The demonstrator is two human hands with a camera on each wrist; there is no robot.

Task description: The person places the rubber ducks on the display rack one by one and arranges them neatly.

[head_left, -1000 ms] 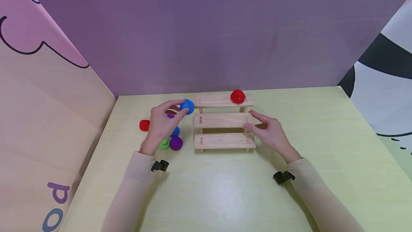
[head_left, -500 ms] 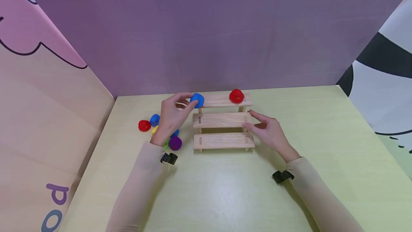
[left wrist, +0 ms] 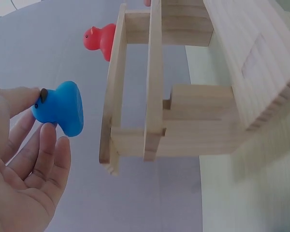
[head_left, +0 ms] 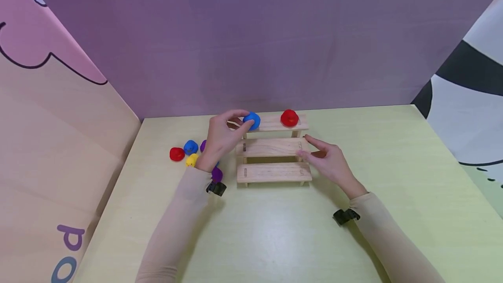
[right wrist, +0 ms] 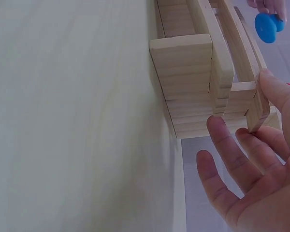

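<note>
My left hand (head_left: 224, 136) pinches a blue rubber duck (head_left: 252, 121) between thumb and fingers, over the left part of the top step. In the left wrist view the duck (left wrist: 63, 108) is apart from the wood, its flat base turned toward the step. A three-step wooden stand (head_left: 271, 146) occupies the table's far middle. On the right of its top step sits a red rubber duck (head_left: 289, 118). My right hand (head_left: 330, 163) grips the right end of the middle step; the right wrist view shows its thumb (right wrist: 275, 89) on the board and other fingers spread below.
Left of the stand lie loose ducks: a red one (head_left: 177, 154), a blue one (head_left: 191, 147), a yellow one (head_left: 191, 160) and a purple one (head_left: 217, 174). My left hand and wrist partly cover the group. A purple wall (head_left: 275, 38) rises behind the table (head_left: 267, 230).
My left hand has carried the blue duck rightward and slightly farther back, from beside the stand to over its top step. The right hand keeps its grip in place.
</note>
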